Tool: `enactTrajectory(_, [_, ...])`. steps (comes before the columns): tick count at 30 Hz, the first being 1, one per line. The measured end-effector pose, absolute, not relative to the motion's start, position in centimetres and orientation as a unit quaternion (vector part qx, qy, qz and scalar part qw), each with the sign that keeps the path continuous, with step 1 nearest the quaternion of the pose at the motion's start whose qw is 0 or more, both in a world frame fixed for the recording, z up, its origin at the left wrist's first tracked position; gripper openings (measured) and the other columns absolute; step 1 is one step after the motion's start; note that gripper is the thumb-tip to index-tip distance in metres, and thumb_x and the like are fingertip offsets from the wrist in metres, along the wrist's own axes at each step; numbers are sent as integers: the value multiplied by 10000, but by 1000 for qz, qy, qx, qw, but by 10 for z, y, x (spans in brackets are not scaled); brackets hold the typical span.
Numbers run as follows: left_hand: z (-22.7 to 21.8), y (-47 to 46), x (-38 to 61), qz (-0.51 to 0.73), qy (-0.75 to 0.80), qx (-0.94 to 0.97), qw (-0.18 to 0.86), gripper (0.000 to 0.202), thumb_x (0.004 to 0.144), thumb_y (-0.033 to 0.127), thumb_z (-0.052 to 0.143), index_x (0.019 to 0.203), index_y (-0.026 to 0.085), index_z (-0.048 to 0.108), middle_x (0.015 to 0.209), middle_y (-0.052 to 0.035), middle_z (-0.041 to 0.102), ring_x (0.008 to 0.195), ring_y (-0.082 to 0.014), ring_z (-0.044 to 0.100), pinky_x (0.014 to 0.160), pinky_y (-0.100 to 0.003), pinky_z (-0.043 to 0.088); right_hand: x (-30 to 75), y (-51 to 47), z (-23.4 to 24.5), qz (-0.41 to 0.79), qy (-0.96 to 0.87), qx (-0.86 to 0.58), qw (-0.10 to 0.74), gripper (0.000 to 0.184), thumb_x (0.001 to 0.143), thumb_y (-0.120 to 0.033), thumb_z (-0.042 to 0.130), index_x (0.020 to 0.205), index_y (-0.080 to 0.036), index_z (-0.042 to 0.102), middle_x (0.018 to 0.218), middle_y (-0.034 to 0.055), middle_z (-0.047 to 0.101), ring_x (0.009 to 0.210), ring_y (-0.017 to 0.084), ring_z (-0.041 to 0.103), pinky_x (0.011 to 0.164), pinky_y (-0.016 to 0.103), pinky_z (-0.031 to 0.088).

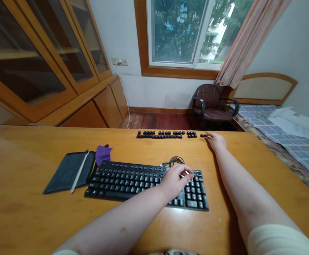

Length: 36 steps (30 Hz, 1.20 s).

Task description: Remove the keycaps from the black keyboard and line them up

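A black keyboard [127, 180] lies on the wooden desk, its top row of switches bare of caps. Over its number pad side hovers my left hand [174, 180], thumb and fingertips pinched together; whatever is between them is too small to make out. My right hand [216, 142] reaches to the desk's far edge, its fingertips closed on a small black keycap at the right end of a line of loose keycaps [159, 136]. These caps stand in two rows, with gaps between groups. Behind the keyboard, a coiled black cable [177, 161] is partly hidden by my left hand.
Left of the keyboard lie a dark zip pouch [66, 173], a pale flat stick [80, 171] resting across it, and a purple cloth [103, 154]. Beyond the desk are a brown office chair [210, 101], a bed [289, 127] and a glass-door cabinet [50, 63].
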State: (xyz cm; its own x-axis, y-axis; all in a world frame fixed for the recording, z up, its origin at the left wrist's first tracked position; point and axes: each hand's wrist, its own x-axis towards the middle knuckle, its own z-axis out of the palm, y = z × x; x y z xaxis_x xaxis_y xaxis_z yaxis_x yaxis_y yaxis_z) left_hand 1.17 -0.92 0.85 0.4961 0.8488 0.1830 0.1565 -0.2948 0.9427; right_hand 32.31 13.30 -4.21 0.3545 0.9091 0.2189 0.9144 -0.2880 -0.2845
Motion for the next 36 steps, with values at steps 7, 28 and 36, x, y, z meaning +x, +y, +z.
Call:
enactTrajectory(7, [10,-9,12,358,348,723,478,114,796,263,559,830,186,635,786,-21,627,737,-150,574,710,-256,439,323,133,-42,-12,-563,-807,178,402,758,-462,566,1057,-220,682,938,100,693,807,255,614,602,298,417])
enactTrajectory(28, [6,-10,13,363,343,726,473,134,817,273,537,840,184,635,809,-27,629,778,-158,579,731,-261,433,323,130,-44,-34,-632,-745,211,272,820,-360,527,956,-209,708,1052,59,653,895,212,594,684,282,440])
enactTrajectory(36, [7,-10,13,361,343,724,476,123,816,263,542,842,182,632,806,-23,627,769,-150,578,720,-250,432,324,130,-44,-27,-621,-758,197,327,829,-367,519,1076,-215,669,1022,81,670,900,234,598,666,295,430])
